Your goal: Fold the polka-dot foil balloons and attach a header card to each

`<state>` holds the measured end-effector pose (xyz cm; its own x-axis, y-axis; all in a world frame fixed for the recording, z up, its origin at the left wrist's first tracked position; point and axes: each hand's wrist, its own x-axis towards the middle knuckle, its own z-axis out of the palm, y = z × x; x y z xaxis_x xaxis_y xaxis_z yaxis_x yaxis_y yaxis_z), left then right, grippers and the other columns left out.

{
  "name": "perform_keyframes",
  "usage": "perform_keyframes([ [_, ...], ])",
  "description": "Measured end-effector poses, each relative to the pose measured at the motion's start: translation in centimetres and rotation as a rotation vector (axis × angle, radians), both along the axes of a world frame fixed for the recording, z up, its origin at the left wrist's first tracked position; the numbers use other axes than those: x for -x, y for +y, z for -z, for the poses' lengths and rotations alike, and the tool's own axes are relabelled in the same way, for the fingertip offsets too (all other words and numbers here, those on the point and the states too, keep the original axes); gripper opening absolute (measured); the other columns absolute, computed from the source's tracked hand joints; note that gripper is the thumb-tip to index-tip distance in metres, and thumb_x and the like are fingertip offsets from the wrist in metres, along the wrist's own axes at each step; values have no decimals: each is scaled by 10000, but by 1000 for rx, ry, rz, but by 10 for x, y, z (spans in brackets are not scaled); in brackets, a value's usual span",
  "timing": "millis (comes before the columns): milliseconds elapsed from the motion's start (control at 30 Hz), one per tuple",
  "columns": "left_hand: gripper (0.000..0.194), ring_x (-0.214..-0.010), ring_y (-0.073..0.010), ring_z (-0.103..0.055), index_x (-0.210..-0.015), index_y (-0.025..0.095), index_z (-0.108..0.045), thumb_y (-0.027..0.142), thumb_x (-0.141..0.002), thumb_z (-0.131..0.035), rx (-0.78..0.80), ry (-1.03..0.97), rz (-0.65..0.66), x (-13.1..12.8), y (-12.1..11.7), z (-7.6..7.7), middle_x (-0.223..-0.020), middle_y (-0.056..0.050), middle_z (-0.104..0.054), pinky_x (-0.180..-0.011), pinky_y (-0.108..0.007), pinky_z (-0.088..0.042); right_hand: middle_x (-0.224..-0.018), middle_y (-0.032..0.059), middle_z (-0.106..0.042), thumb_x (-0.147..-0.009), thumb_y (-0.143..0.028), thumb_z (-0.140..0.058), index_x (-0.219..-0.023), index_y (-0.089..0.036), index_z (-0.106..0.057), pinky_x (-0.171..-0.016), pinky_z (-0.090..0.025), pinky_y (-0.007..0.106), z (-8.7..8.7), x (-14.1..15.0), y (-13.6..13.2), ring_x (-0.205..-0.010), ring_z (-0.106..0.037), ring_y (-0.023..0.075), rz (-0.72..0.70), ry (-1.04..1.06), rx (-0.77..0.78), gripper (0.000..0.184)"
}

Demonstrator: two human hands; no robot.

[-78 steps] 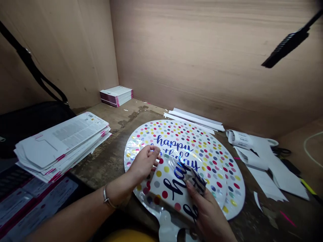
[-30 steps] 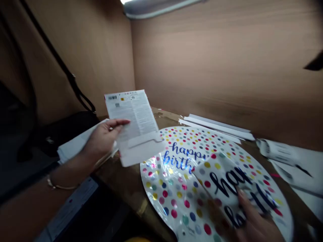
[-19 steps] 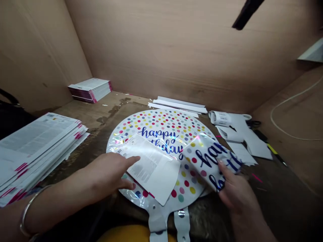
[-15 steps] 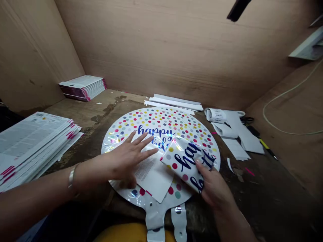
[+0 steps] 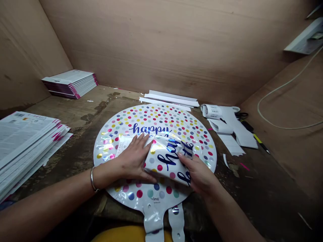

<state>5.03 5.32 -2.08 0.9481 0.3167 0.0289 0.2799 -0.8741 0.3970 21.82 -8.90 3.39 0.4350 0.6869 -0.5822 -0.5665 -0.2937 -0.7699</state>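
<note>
A round white foil balloon (image 5: 156, 116) with coloured dots and dark blue "happy" lettering lies flat on the table, its neck (image 5: 153, 218) hanging over the near edge. My right hand (image 5: 202, 171) grips the right side of a folded foil balloon (image 5: 164, 161) with the same print, held over the flat one. My left hand (image 5: 133, 156) lies with fingers stretched over a white printed card (image 5: 122, 144), its thumb beside the folded balloon's lower left corner. The card is mostly covered by that hand and the folded balloon.
On the left is a stack of printed cards (image 5: 27, 141), with another stack (image 5: 72, 82) behind. White paper strips (image 5: 171, 99) lie at the back. To the right are a label roll (image 5: 214, 111), scissors (image 5: 242, 115) and a yellow-black pen (image 5: 261, 144). Wooden panels (image 5: 151, 47) enclose the table.
My left hand has come down onto the card, against the folded balloon. The folded balloon has moved left in my right hand, and the card has shifted up and left.
</note>
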Motion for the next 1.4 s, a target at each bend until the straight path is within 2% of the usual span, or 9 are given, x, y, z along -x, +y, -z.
perform_keyframes([
  [100,1377,-1377,-426,11,-1464,146,11,825,-447,-621,89,-26,-25,7,2,4,-1522,-215,-18,-1108,-583,-24,-860,97,-739,-816,-152,-594,-1206,-129,-519,-756,-583,402,1,7,11,-804,-705,244,-3,46,11,397],
  [200,1382,-1377,-383,-134,-1445,180,142,764,-488,-666,230,-69,-37,15,1,6,-1497,-181,-211,-1118,-558,42,-861,93,-738,-813,-169,-605,-1150,-123,-552,-791,-569,404,7,17,18,-820,-702,237,-78,111,-19,344],
  [333,1321,-1341,-401,-211,-1459,163,-6,702,-481,-713,215,-91,-47,13,-2,-1,-1438,-183,-322,-1115,-565,20,-882,97,-735,-812,-210,-616,-1096,-120,-575,-795,-566,411,13,13,15,-830,-700,238,-79,125,-61,301],
  [500,1185,-1322,-423,-193,-1444,231,-171,692,-486,-696,-12,-66,-30,0,-2,-15,-1437,-173,-257,-1089,-604,-56,-863,63,-740,-781,-165,-625,-1099,-173,-587,-680,-596,384,-4,-37,-11,-752,-708,230,264,-129,-48,320],
  [567,1187,-1326,-423,-178,-1450,235,-148,697,-498,-687,-26,-34,-42,-1,-1,-16,-1432,-180,-252,-1081,-615,-38,-849,55,-741,-746,-155,-653,-1086,-189,-603,-630,-599,373,-8,-54,-22,-711,-708,231,285,-209,2,346],
  [767,1211,-1327,-424,-157,-1452,236,-129,701,-487,-695,-23,-18,-21,0,-3,-14,-1447,-181,-218,-1073,-616,-46,-801,54,-740,-694,-266,-726,-1008,-176,-649,-628,-583,356,9,-52,-29,-700,-701,236,-76,-259,140,335],
  [1033,1237,-1330,-436,-145,-1457,217,-127,701,-476,-705,-16,-15,-1,-1,-8,-15,-1442,-201,-227,-1067,-625,-48,-748,17,-702,-707,-369,-704,-934,-166,-622,-618,-545,273,3,-27,-9,-676,-665,164,-296,-345,1,315],
  [1233,1229,-1336,-431,-149,-1454,228,-154,665,-460,-730,5,-24,50,-1,-9,-17,-1444,-191,-237,-1072,-621,-34,-310,-82,-394,-754,-309,-575,-509,-194,-449,-284,-215,157,16,-26,-4,-258,-330,57,-534,-603,206,299],
  [1400,1221,-1317,-425,-210,-1455,239,-183,621,-449,-761,29,-83,129,-6,-12,-20,-1427,-169,-298,-1081,-608,-30,-446,-53,-530,-703,-154,-512,-630,-168,-614,-346,-325,185,17,-2,15,-347,-444,83,-725,-600,102,126],
])
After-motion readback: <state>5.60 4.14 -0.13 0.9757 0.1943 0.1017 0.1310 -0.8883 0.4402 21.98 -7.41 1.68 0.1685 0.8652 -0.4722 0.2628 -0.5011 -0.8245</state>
